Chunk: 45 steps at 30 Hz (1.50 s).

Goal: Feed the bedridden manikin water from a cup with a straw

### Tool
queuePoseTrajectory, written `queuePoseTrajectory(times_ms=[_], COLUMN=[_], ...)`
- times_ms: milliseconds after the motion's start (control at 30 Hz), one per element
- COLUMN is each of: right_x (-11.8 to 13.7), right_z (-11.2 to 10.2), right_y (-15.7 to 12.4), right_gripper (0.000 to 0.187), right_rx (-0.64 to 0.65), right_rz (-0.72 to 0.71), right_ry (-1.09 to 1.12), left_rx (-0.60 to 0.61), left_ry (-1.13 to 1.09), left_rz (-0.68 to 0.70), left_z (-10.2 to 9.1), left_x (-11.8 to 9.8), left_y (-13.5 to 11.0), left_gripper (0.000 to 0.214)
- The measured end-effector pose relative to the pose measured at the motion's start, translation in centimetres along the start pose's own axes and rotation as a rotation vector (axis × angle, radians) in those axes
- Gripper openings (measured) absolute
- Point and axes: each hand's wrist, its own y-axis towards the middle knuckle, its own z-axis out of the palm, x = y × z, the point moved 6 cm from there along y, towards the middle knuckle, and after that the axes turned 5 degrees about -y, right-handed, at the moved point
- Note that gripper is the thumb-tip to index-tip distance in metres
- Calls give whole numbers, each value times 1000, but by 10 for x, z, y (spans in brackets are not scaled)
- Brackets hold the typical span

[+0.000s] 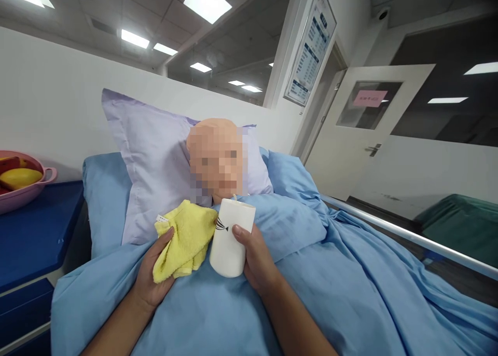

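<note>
My left hand (153, 273) is closed around a yellow cloth (187, 236) with a small white tag at its corner. In my right hand (259, 262) is a white cup (229, 247) with a dark printed mark, tilted a little, its fingers wrapped behind it and the thumb on the near side. A pale straw (235, 197) sticks out of the cup's top. The cloth's edge lies right beside the cup. Just beyond the cup, a manikin's head (213, 138) rests on a lilac pillow (151, 164), its front blurred. A blue quilt (295, 293) covers the bed below both hands.
A pink basin (23, 196) holding yellow and red fruit stands on a blue-topped bedside cabinet (42, 236) at the left. Along the bed's right side runs a metal rail (412, 236). Behind are a white wall (46, 96) and an open door (342, 143).
</note>
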Motion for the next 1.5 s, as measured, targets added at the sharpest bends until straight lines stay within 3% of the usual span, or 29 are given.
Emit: queuePoseTrajectory(times_ms=[1233,1367,1500], right_x=[-1,-3,-5], right_z=[3,2,-3], right_y=[-2,-2,-5], right_gripper=[51,51,52], right_rx=[11,-29,-123], right_rz=[-3,-24,-116], right_ry=[-60,-46,-98], left_rx=[-13,-29,-39], left_ry=[37,84,129], left_rz=[9,36,91], left_z=[-4,-1,14], left_x=[0,-2,-9], left_y=[1,-3,-13], left_gripper=[48,45,45])
